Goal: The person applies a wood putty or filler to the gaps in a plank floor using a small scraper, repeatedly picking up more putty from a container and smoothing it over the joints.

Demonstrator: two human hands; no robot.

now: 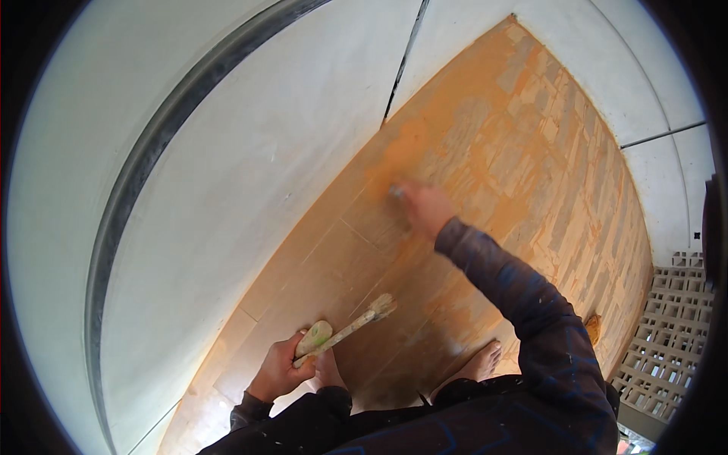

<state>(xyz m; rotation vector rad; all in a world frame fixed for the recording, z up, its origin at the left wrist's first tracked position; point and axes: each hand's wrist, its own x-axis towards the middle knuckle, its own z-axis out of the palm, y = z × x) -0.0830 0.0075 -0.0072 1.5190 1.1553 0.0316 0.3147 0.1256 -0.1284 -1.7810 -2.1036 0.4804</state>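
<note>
My left hand (279, 373) is closed low on the left, in front of my left foot. It grips a stained paintbrush (345, 331), whose worn bristle end points up and to the right. A pale, rounded handle-like piece (314, 338) with a green smear sticks out of the same hand, beside the brush. Further out, my right hand (426, 208) is stretched low over the wood-patterned floor (349, 250), its fingers closed and somewhat blurred. Something small and greyish (396, 192) shows at its fingertips, too unclear to name. Orange powder (406, 148) lies on the floor just beyond it.
Orange dust streaks cover the floor to the right. White walls (250, 167) meet in a far corner, with a dark curved strip (144, 144) along the left one. Pierced blockwork (667, 326) stands at the right. My bare right foot (479, 362) is on the floor.
</note>
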